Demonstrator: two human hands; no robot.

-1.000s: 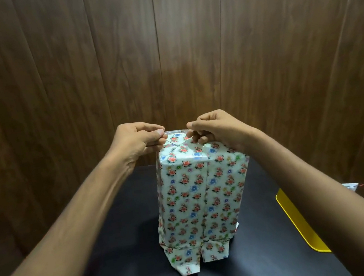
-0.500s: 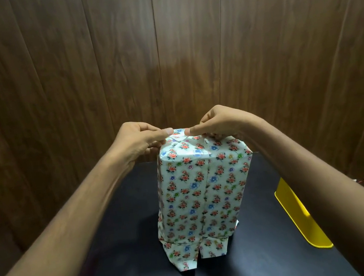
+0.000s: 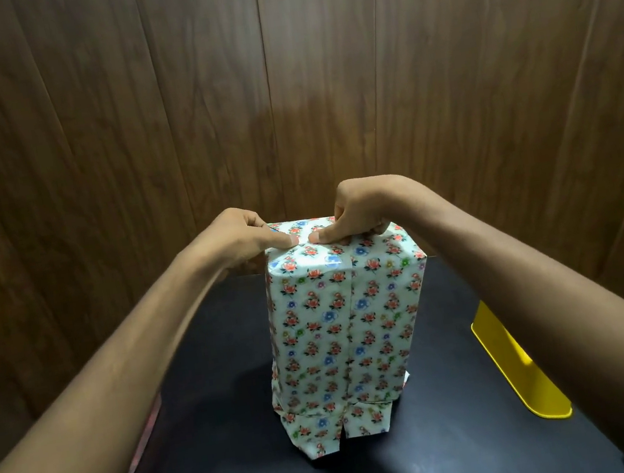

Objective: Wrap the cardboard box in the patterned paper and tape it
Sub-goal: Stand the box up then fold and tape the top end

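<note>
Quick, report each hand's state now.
Left hand: fingers curled, thumb pressing the patterned paper on top.
Right hand: the same.

The box (image 3: 344,312), covered in flower-patterned paper (image 3: 376,299), stands upright near the middle of the black table (image 3: 218,432). The left hand (image 3: 245,234) and the right hand (image 3: 355,209) press their thumbs on its top front edge. A yellow object (image 3: 518,367) lies near the table's right edge.
</note>
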